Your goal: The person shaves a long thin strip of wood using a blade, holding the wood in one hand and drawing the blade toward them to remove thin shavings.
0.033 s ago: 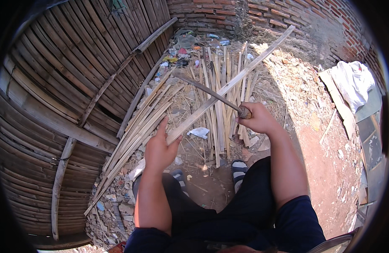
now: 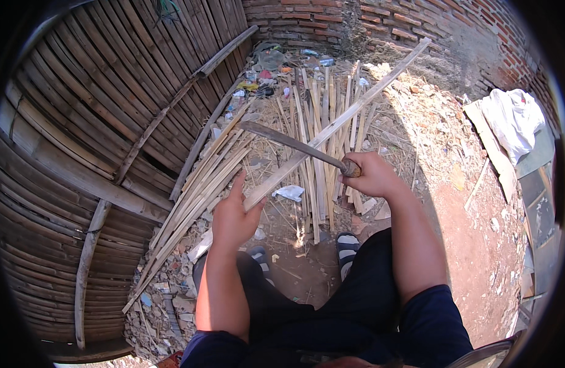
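A long pale bamboo or wooden slat (image 2: 371, 95) slants from lower left to upper right in front of me. Its near end lies in the grip of my left hand (image 2: 232, 216), between thumb and palm, with the index finger stretched forward. My right hand (image 2: 369, 174) is closed around the short wooden handle of a machete (image 2: 276, 136). The dark blade, slightly curved at its tip, points to the far left and crosses the slat near its middle. Whether the edge touches the slat I cannot tell.
More slats lie in a bundle (image 2: 196, 193) on the left and a second pile (image 2: 322, 153) ahead, over rubble and straw. A slatted bamboo wall (image 2: 68, 122) stands at left, a brick wall (image 2: 307, 24) behind. A white cloth (image 2: 512, 119) rests at right. My sandalled feet are below.
The machete has swung a little toward me, its tip moving left and nearer. My right hand has shifted slightly with it. The slat and left hand have hardly moved.
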A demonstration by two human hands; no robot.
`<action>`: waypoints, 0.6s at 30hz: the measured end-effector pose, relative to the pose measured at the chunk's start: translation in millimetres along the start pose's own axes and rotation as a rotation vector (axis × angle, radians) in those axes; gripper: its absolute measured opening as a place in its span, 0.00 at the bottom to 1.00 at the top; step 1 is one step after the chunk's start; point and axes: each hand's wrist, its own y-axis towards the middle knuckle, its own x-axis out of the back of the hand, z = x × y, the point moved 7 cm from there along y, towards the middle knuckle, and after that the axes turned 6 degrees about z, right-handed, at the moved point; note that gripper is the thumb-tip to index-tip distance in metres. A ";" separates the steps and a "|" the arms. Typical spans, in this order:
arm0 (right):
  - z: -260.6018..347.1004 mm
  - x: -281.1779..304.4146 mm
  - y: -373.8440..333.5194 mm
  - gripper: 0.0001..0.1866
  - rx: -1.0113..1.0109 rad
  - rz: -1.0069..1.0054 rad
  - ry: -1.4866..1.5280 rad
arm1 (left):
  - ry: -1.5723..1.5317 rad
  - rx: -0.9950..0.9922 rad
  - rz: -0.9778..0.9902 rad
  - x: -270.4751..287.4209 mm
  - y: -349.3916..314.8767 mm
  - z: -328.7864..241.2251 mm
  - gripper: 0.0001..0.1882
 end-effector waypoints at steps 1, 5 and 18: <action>15.6 -6.5 0.9 0.15 0.042 0.052 -0.046 | 0.041 0.000 -0.018 -1.1 0.4 4.5 0.42; 26.6 -15.9 3.3 0.14 0.107 0.125 -0.026 | 0.179 -0.053 -0.084 -2.4 0.5 11.1 0.45; 15.2 -1.5 -1.0 0.18 -0.061 0.085 -0.018 | 0.135 0.020 -0.084 0.9 -1.0 0.6 0.45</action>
